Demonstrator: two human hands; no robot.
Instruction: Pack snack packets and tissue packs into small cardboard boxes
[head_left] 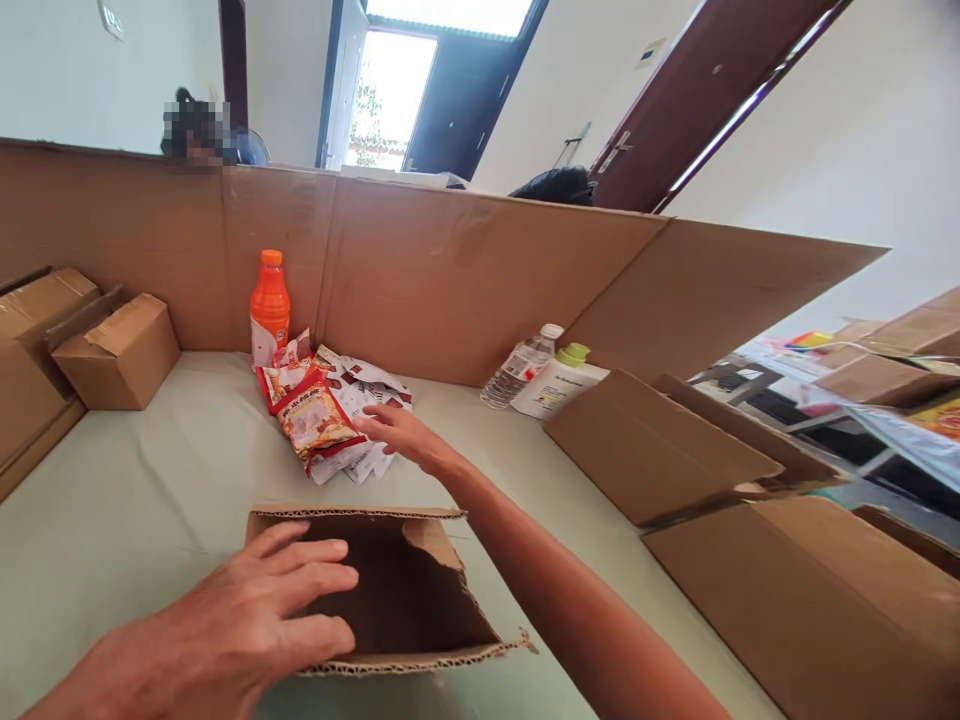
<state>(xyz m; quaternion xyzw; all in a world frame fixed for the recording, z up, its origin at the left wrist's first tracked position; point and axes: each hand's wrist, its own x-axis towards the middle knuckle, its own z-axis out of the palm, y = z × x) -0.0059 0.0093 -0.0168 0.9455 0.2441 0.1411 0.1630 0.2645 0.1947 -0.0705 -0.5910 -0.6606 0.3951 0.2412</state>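
An open cardboard box [480, 632] stands in front of me with its dark inside showing. My left hand [255, 610] lies over its left side, fingers spread apart and reaching across the opening. Beyond the box, my right hand [405, 435] is stretched out to the right edge of a pile of snack packets, fingers extended; whether it touches them I cannot tell. On top of the pile lies a red and yellow snack packet [315, 415], with white and brown packets [375, 385] behind and under it. An orange bottle [271, 300] stands just behind the pile.
A cardboard wall [450, 270] runs along the table's back. Against it lean a clear plastic bottle [521, 368] and a white bottle with a green cap [551, 388]. Cardboard boxes stand at left [120, 355] and right [810, 600]. Behind the wall, a person's head [195, 125] shows.
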